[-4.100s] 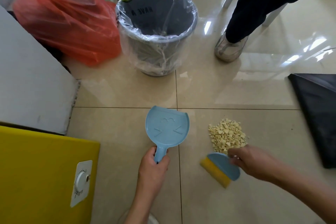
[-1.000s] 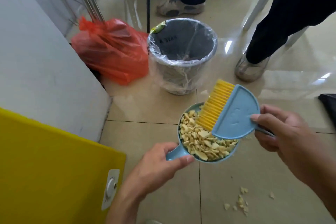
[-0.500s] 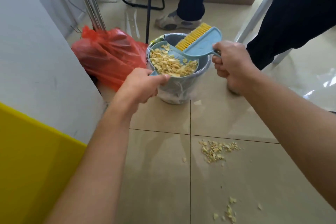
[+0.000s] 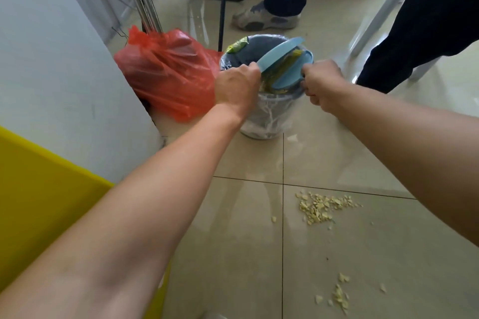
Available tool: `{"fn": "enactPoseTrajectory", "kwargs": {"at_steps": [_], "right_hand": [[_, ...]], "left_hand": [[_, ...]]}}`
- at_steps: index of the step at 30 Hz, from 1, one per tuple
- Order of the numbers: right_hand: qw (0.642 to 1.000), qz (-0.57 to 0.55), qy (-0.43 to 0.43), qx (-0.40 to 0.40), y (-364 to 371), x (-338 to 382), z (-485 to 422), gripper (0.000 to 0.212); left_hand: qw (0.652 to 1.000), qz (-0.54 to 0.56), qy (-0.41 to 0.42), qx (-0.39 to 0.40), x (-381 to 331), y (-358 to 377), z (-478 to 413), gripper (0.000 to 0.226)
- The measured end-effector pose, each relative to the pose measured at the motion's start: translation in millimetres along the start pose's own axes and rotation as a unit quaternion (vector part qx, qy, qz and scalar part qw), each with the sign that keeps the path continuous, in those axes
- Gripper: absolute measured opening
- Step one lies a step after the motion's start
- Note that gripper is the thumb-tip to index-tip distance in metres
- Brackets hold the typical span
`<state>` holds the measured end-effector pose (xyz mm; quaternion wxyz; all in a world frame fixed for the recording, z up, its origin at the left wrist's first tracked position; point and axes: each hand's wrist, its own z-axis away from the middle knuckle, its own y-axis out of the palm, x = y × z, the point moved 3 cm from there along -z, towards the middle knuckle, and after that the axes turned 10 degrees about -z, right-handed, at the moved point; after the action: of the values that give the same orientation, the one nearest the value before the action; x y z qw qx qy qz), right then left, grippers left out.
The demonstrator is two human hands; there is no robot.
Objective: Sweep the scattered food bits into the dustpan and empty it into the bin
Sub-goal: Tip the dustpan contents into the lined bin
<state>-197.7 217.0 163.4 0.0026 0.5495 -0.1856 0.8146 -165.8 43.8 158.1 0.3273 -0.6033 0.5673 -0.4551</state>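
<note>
Left hand (image 4: pixel 237 85) clamps the tipped light-blue plastic dustpan (image 4: pixel 278 55) over the plastic-lined grey bin (image 4: pixel 267 114); right hand (image 4: pixel 322 84) grips the blue yellow-bristled brush (image 4: pixel 291 72). A red plastic bag (image 4: pixel 168 72) sits just beside the bin, and pale food bits (image 4: pixel 321 207) lie on the tiles.

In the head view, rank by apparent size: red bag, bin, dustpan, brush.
1. red bag
2. bin, partly hidden by hands
3. dustpan and brush: both tilted and overlapping, too alike to rank

Both forearms bare to the frame edge; no sleeves, watch or rings visible. Left hand (image 4: pixel 237 85) and right hand (image 4: pixel 322 83) ungloved (fingers mostly hidden).
</note>
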Motion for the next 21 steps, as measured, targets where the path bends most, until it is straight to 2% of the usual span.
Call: {"fn": "enactPoseTrajectory", "kwargs": {"at_steps": [2,4,6,8,11,14,18,21], "right_hand": [[1.000,0.001,0.006,0.001,3.1,0.8,0.2,0.033],[1.000,-0.001,0.010,-0.006,3.0,2.1,2.2,0.020],[1.000,-0.018,0.009,-0.022,-1.0,4.2,6.4,0.008],[0.998,-0.052,0.004,-0.030,-6.6,6.5,14.5,0.008],[0.992,-0.123,-0.010,-0.021,-18.5,11.1,34.7,0.015],[0.984,-0.177,-0.019,-0.013,-35.5,9.7,61.9,0.020],[0.963,-0.268,-0.034,0.024,-63.7,-13.4,100.1,0.022],[0.946,-0.319,-0.033,0.052,-83.3,-45.9,125.4,0.020]], "left_hand": [[1.000,0.004,0.019,-0.006,-3.0,0.2,0.0,0.022],[1.000,0.021,0.005,-0.011,-1.6,2.4,0.8,0.020],[0.994,0.078,-0.067,-0.022,4.0,1.6,1.2,0.014],[0.965,0.197,-0.172,-0.009,11.4,-5.5,5.0,0.020],[0.870,0.412,-0.268,0.052,16.3,-16.6,18.4,0.030],[0.764,0.570,-0.289,0.089,10.6,-31.7,50.0,0.021],[0.619,0.703,-0.306,0.170,0.2,-40.6,100.2,0.017],[0.564,0.734,-0.303,0.225,-0.8,-42.8,140.8,0.022]]}}
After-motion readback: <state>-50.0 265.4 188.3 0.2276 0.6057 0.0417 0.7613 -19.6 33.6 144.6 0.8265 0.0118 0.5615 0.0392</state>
